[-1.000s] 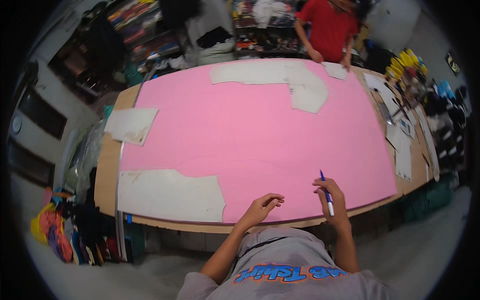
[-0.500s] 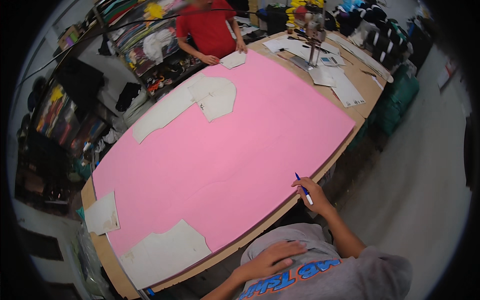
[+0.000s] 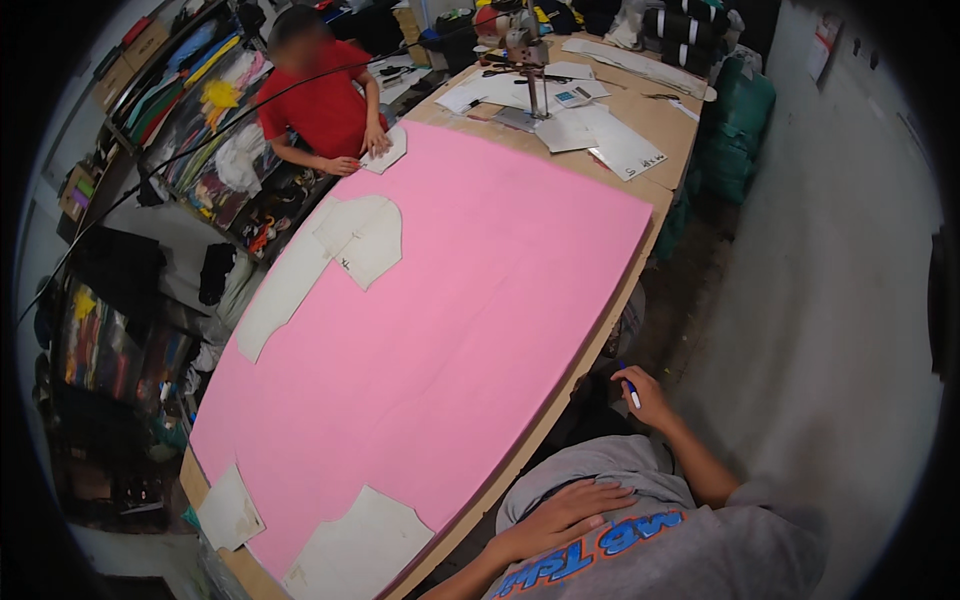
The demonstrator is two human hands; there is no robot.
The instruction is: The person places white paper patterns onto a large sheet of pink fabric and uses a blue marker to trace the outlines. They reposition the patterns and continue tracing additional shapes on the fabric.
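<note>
Marking is seemingly being readied: pen (image 3: 634, 398) being held in right hand (image 3: 650, 396), left hand (image 3: 570, 514) being rested flat, cloth (image 3: 450, 310) contact being needed

- My head camera looks down from beside the desk (image 3: 640, 110).
- It faces slantwise across the desk.
- It's far enough off to fit most of it.

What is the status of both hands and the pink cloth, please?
Right hand holding blue-and-white pen. Left hand resting on gray shirt. Pink cloth spread flat, pale flat pieces on top.
</note>
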